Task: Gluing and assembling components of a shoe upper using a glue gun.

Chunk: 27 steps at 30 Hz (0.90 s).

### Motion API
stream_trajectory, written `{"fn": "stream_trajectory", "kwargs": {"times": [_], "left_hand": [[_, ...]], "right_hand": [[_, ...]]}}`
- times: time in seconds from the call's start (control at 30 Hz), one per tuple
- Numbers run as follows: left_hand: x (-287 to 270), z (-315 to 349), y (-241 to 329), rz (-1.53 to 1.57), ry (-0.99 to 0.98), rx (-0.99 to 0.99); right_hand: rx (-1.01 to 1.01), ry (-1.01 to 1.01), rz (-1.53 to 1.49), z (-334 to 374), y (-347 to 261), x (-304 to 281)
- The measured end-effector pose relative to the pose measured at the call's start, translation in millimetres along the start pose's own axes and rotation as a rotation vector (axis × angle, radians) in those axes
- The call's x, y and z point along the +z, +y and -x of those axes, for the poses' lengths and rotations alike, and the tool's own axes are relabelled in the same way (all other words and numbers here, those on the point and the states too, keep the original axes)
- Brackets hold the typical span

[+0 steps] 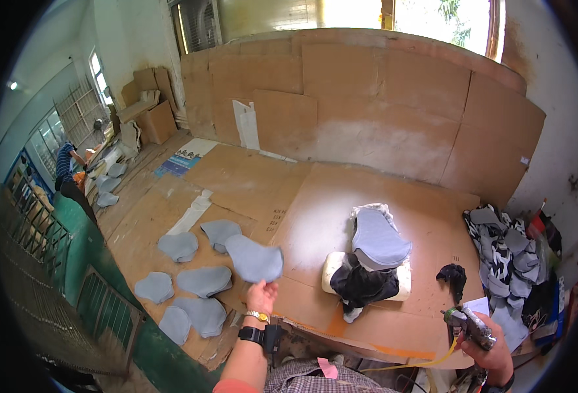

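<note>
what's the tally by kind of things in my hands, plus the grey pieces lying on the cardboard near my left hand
Grey piece in left hand: 1
Spray gun in right hand: 1
Loose grey pieces on the cardboard: 6, hidden layers uncertain
Total: 8 visible

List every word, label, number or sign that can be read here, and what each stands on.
Dark print on the cardboard tabletop: small characters, not copied out here.
Smaller dark mark, farther right on it: too small to read.
Blue-and-white panel: lettering too small to read.
White tag on the upright cardboard: too small to read.
Grey piece at the left hand: no lettering visible.
</note>
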<state>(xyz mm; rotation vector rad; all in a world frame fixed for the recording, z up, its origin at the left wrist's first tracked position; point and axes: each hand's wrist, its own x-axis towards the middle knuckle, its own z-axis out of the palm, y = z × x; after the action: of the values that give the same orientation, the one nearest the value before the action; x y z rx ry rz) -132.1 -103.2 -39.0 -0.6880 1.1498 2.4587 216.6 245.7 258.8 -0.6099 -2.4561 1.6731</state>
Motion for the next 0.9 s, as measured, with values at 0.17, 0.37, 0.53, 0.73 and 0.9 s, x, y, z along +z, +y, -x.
{"fn": "stream_trajectory", "kwargs": {"times": [0.17,0.37,0.53,0.73,0.9], "left_hand": [[-81,-19,-45,0.134,0.102,-0.439],[-88,-21,-38,-0.068,0.199,-0.426],[-84,-25,-34,-0.062,0.133,-0.509],[-86,-8,-21,-0.177,0.100,-0.605],[-69,24,-3,-0.498,0.026,-0.472]], "right_hand": [[-0.007,0.024,-0.031,24,-9,19],[-0.073,0.155,0.030,73,-31,49],[-0.141,0.159,0.378,93,-60,86],[-0.189,0.096,0.265,107,-85,113],[-0.067,0.080,0.057,113,-61,111]]}}
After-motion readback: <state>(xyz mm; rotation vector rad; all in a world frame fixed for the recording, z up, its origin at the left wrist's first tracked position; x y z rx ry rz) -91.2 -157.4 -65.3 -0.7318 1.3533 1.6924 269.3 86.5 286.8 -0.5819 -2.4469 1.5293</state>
